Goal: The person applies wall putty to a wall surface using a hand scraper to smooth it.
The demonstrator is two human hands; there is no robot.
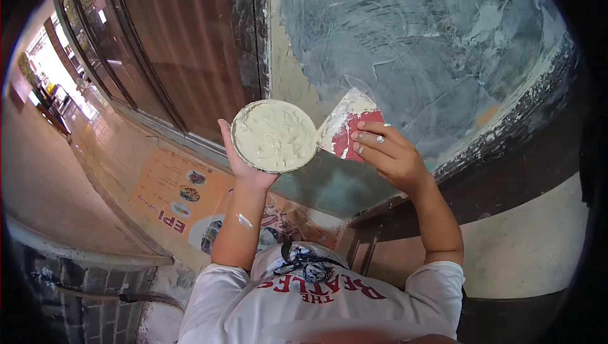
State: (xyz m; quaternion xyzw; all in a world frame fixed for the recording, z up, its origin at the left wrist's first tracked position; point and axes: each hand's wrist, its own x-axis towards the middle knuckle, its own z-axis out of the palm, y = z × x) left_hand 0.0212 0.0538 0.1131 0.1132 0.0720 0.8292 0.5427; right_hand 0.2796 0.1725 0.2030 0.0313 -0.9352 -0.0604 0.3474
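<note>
A round, shallow container of cream-coloured putty [273, 135] rests on my left hand [244, 170], which supports it from below and along its left side. Most of those fingers are hidden under it. My right hand [398, 162] grips a red putty spreader [362, 132] by its broad edge, fingers laid over its face. Putty smears cover the spreader's pale blade and streak its red part. The spreader's left corner meets or nearly meets the container's rim; I cannot tell which. Dabs of putty stick to my right fingers and left forearm.
A wall panel [405, 21] coated in patchy grey-blue stands ahead, with a bare beige strip [291, 68] at its left edge. Left of it is a dark-framed glass door [183, 40]. An orange printed sheet [171, 186] lies below. A block structure [82, 287] stands at lower left.
</note>
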